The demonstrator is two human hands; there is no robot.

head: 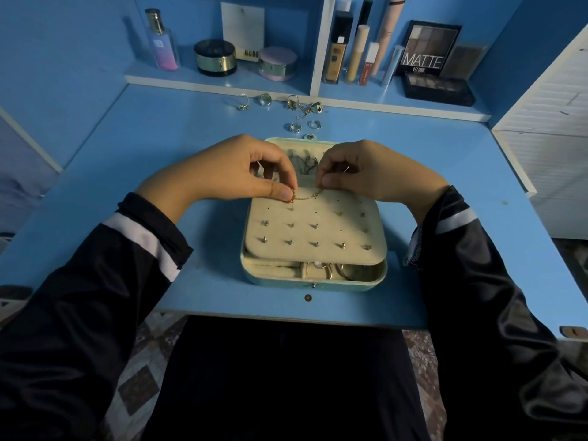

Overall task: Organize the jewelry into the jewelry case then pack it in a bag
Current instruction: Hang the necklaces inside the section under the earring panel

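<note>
A mint green jewelry case point(380, 275) lies open on the blue desk. Its cream earring panel point(318, 230) holds several stud earrings. A thin gold chain point(307, 197) stretches over the far part of the panel. My left hand point(241, 168) pinches the chain's left end between thumb and fingers. My right hand point(366, 173) pinches its right end. Several loose rings point(294, 127) lie on the desk beyond the case. Rings also sit in the case's front compartment point(331, 270). No bag is in view.
A low shelf point(222, 81) at the back carries a perfume bottle point(162, 43), compact jars point(215, 57), makeup tubes point(356, 52) and eyeshadow palettes point(428, 49). A white cabinet point(553, 122) stands to the right. The desk's front edge point(286, 316) is above my lap.
</note>
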